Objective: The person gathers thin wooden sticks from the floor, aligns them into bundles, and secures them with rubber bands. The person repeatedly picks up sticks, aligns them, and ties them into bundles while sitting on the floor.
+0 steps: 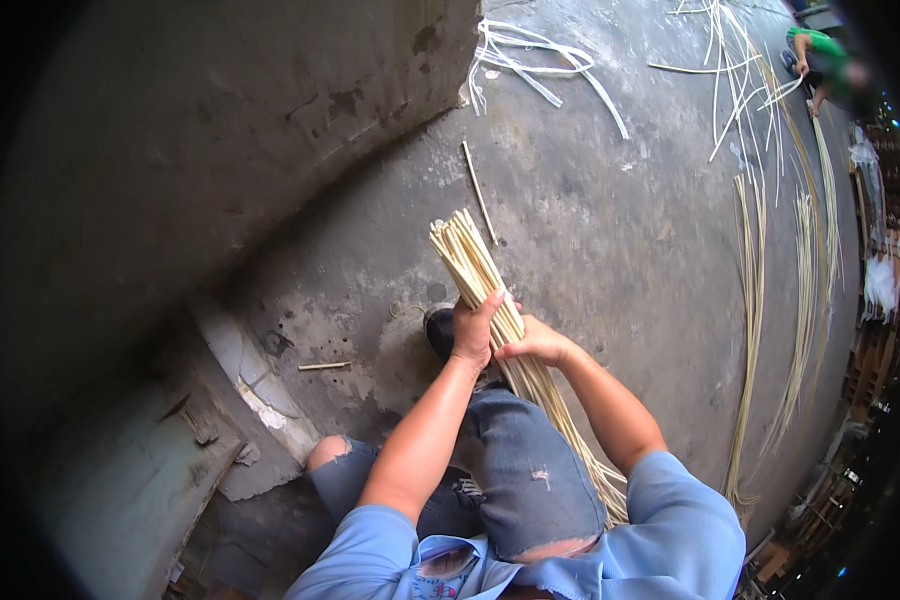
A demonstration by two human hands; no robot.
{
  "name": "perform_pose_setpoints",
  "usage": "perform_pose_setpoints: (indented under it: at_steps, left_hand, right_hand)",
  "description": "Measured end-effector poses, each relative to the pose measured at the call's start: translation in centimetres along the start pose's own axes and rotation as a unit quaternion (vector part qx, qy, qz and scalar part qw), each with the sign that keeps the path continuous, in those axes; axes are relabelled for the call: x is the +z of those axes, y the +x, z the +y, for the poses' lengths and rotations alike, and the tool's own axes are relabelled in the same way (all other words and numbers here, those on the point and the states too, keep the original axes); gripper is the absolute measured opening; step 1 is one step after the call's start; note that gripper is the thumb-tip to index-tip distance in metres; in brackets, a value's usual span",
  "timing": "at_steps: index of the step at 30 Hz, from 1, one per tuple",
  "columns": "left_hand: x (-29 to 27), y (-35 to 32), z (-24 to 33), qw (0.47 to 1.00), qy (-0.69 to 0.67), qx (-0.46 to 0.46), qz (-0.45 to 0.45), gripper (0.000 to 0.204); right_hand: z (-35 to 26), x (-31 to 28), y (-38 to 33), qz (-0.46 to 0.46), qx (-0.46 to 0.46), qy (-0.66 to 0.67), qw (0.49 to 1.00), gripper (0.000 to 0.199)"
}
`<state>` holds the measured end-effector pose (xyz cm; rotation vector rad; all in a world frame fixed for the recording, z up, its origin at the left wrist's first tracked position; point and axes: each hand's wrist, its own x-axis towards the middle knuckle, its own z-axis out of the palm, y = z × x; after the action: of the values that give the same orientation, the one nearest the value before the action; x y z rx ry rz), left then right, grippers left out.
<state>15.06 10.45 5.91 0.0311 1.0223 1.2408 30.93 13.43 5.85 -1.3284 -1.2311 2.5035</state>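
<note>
A thick bundle of pale rattan canes (467, 252) slants from the middle of the view down over my right thigh, where its thinner ends fan out beside my hip. My left hand (474, 330) is wrapped round the bundle below its evenly gathered far ends. Slightly lower, my right hand (533, 341) grips it from the right side. Both hands are closed on the canes, and some fingers are hidden behind them. One loose cane (478, 190) lies on the floor just beyond the bundle's far end, and a short cane piece (325, 366) lies to the left.
A concrete wall (250, 110) rises at the left. White strips (540, 62) lie at its far corner. Long cane bunches (751, 330) stretch along the floor at the right. Another person in a green top (816, 42) handles strips at the far right. Stacked wood (875, 360) lines the right edge.
</note>
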Motion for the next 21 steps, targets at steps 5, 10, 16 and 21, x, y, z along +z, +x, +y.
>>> perform_pose_setpoints:
  at_steps: [5, 10, 16, 21]
  left_hand:
    - [-1.2, 0.1, -2.4, 0.995, 0.014, 0.046, 0.083, 0.031]
    - [-1.2, 7.4, 1.6, 0.993, -0.001, 0.06, 0.1, 0.046]
    - [-1.7, 17.1, 14.8, 0.998, 0.022, -0.01, 0.059, 0.048]
    - [-2.5, 11.2, 7.7, 0.992, -0.025, -0.07, 0.105, 0.029]
  right_hand:
    - [1.7, 2.1, -0.9, 0.071, -0.037, -0.013, 0.997, 0.07]
    - [-2.4, -2.1, 7.2, 0.031, -0.028, -0.074, 0.996, 0.067]
    - [-14.6, -2.1, 18.6, -0.039, 0.04, 0.063, 0.996, 0.044]
    - [-8.5, -1.1, 12.7, -0.042, 0.062, 0.066, 0.995, 0.051]
